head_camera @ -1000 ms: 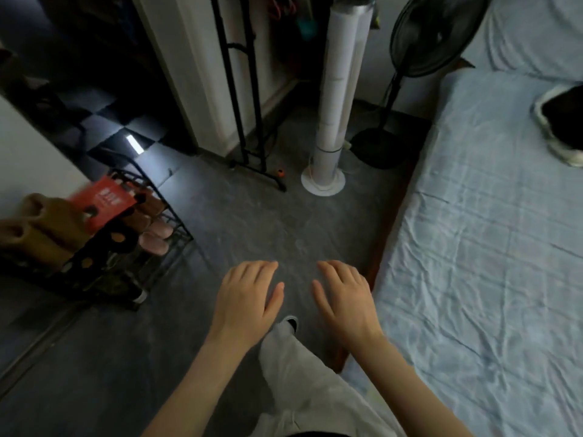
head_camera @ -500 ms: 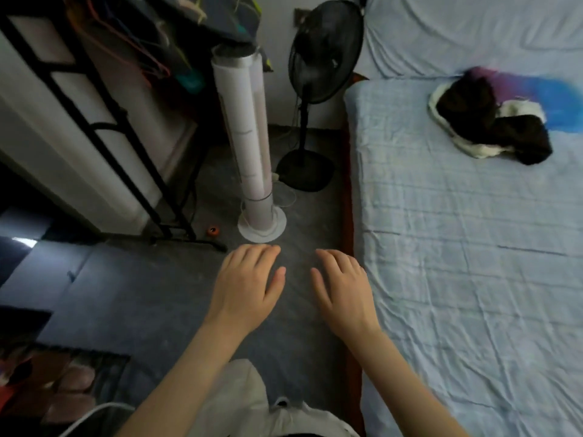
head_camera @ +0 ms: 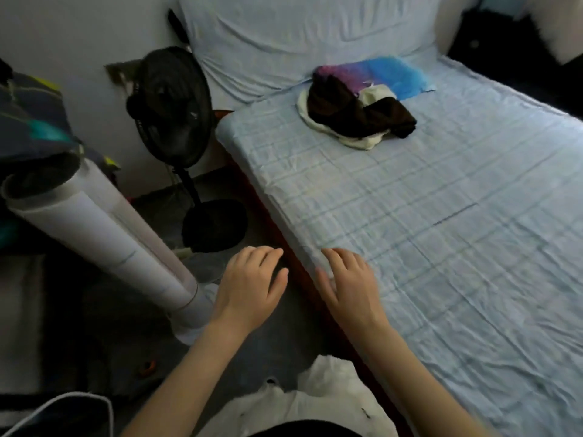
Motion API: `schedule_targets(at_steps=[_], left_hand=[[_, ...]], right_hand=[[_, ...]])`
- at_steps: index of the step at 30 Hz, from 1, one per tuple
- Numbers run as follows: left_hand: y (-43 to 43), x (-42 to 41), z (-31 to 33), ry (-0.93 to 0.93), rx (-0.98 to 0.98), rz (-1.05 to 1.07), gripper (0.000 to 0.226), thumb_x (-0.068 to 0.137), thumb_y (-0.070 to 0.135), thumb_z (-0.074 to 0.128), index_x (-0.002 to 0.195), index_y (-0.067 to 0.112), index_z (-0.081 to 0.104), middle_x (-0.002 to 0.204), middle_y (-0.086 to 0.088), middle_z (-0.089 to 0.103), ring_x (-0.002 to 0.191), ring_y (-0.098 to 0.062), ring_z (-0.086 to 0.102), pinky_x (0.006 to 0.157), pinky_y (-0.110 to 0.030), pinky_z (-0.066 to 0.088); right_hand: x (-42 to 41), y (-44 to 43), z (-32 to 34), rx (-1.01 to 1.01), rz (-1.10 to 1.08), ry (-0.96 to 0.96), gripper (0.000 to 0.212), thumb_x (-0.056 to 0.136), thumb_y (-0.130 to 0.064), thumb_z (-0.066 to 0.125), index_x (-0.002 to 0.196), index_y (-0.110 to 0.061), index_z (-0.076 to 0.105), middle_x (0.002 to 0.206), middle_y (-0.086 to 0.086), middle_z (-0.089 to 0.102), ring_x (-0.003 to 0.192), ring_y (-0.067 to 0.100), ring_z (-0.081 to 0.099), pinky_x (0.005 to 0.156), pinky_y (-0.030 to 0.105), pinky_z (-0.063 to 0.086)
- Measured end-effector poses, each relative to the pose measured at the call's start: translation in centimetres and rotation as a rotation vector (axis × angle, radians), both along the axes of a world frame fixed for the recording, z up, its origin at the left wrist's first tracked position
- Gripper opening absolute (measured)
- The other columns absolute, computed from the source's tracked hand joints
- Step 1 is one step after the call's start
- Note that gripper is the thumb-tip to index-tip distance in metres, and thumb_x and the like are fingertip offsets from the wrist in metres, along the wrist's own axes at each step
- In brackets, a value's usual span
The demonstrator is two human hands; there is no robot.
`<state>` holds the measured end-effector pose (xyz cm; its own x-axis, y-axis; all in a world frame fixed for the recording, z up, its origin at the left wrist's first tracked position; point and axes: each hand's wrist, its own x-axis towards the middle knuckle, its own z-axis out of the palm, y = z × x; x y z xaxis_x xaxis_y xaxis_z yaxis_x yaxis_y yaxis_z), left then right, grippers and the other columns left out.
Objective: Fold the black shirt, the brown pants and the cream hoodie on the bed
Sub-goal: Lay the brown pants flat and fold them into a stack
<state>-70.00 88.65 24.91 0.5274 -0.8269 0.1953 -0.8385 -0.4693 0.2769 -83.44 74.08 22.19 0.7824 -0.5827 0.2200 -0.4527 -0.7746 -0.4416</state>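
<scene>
Beyond both hands, far up the bed [head_camera: 441, 247] and well apart from either palm, the clothes lie in one crumpled heap. The cream hoodie [head_camera: 362, 141] is at the bottom, its pale edge showing along the near and left sides, and dark garments [head_camera: 347, 111] are bunched on top of it. The light is too dim to tell the brown pants from the black shirt in that dark mass. Just past the heap, touching its far side, lies a blue and purple cloth [head_camera: 394, 74]. The left hand [head_camera: 249, 288] is held out palm down over the grey floor [head_camera: 284, 342], fingers relaxed and slightly spread, grasping nothing. The right hand [head_camera: 350, 288] is just beside it in the same pose, equally empty, over the near edge of the mattress. Whether its fingertips touch the pale blue sheet cannot be told. To the left of the left hand, a white tower fan [head_camera: 104, 234] appears tilted, with its base near that wrist. A black pedestal fan [head_camera: 172, 105] stands further ahead of the left hand, beside the bed's corner.
</scene>
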Motion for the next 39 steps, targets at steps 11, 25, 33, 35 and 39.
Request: schedule_targets(at_steps=[11, 25, 33, 35, 39], left_hand=[[-15.4, 12.9, -3.8, 0.064, 0.051, -0.288, 0.050, 0.092, 0.037, 0.041, 0.122, 0.007, 0.065, 0.119, -0.010, 0.067, 0.111, -0.026, 0.062, 0.100, -0.039, 0.046], [-37.2, 26.7, -1.2, 0.048, 0.102, -0.402, 0.052, 0.091, 0.037, 0.038, 0.127, 0.008, 0.063, 0.127, -0.011, 0.063, 0.117, -0.029, 0.059, 0.104, -0.041, 0.044], [-43.4, 33.6, -5.1, 0.091, 0.150, -0.541, 0.050, 0.090, 0.036, 0.040, 0.118, 0.006, 0.068, 0.118, -0.012, 0.068, 0.108, -0.030, 0.065, 0.096, -0.042, 0.049], [-45.5, 36.4, -5.8, 0.096, 0.146, -0.579, 0.049, 0.089, 0.036, 0.041, 0.115, 0.006, 0.069, 0.115, -0.011, 0.069, 0.104, -0.029, 0.066, 0.091, -0.042, 0.052], [-50.8, 43.1, -5.6, 0.114, 0.143, -0.680, 0.048, 0.090, 0.035, 0.040, 0.115, 0.005, 0.068, 0.113, -0.011, 0.069, 0.103, -0.029, 0.065, 0.090, -0.041, 0.051]], right_hand=[[9.5, -10.4, -3.7, 0.082, -0.283, 0.102, 0.048, 0.098, -0.041, 0.040, 0.127, -0.010, 0.063, 0.123, 0.008, 0.065, 0.113, 0.028, 0.059, 0.093, 0.044, 0.048], [22.1, -30.1, -1.8, 0.082, -0.395, 0.043, 0.044, 0.098, -0.035, 0.045, 0.129, -0.008, 0.061, 0.124, 0.009, 0.064, 0.115, 0.028, 0.058, 0.094, 0.045, 0.048], [27.9, -34.4, -4.1, 0.094, -0.522, 0.125, 0.037, 0.099, -0.029, 0.055, 0.128, -0.008, 0.062, 0.123, 0.010, 0.065, 0.112, 0.031, 0.060, 0.093, 0.045, 0.049], [30.4, -35.9, -4.6, 0.094, -0.574, 0.122, 0.035, 0.097, -0.026, 0.058, 0.126, -0.007, 0.064, 0.121, 0.011, 0.066, 0.108, 0.033, 0.062, 0.090, 0.044, 0.051], [36.9, -39.4, -4.6, 0.079, -0.668, 0.101, 0.033, 0.096, -0.022, 0.061, 0.123, -0.004, 0.065, 0.116, 0.014, 0.068, 0.105, 0.034, 0.063, 0.087, 0.044, 0.052]])
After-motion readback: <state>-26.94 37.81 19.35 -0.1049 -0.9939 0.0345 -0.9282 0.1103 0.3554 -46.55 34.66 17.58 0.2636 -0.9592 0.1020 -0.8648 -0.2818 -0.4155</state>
